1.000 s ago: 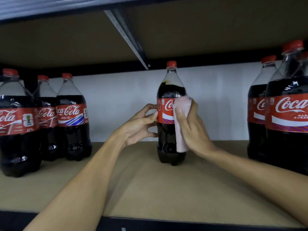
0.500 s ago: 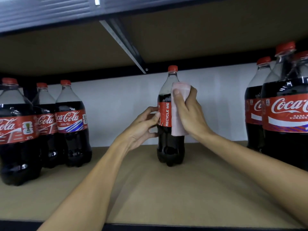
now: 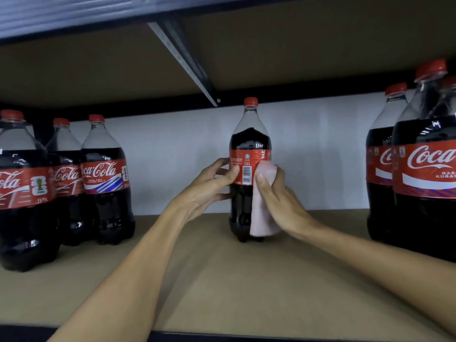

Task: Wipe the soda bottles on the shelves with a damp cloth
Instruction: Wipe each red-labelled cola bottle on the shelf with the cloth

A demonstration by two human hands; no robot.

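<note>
Centrally, the middle bottle (image 3: 249,144) is standing upright on the shelf board (image 3: 222,280), set back toward the rear and well apart from the bottles on either side; its red cap is sitting just under the dark rear rail of the shelf above. The left hand (image 3: 209,183) is gripping it at the label, thumb across the front beside the barcode and fingers curling round the left side; the right hand (image 3: 278,198) is clasping a pale pink cloth (image 3: 261,218) against the bottle's right side, thumb lying over the fabric and fingers wrapping behind, while the cloth's loose end is hanging down almost to the board. The board is showing as plain tan and matte, with a dark edge (image 3: 24,332) running along its front; both forearms are reaching in across it. Overhead, the upper shelf (image 3: 271,58) is showing a brown underside, with a grey metal brace (image 3: 182,58) slanting across it toward the back. Behind, a white wall (image 3: 172,156) is closing off the rear. Three left bottles (image 3: 106,183) are crowding together, touching or nearly so; the right bottles (image 3: 424,181) are standing clustered at the picture's edge, one overlapping another.
</note>
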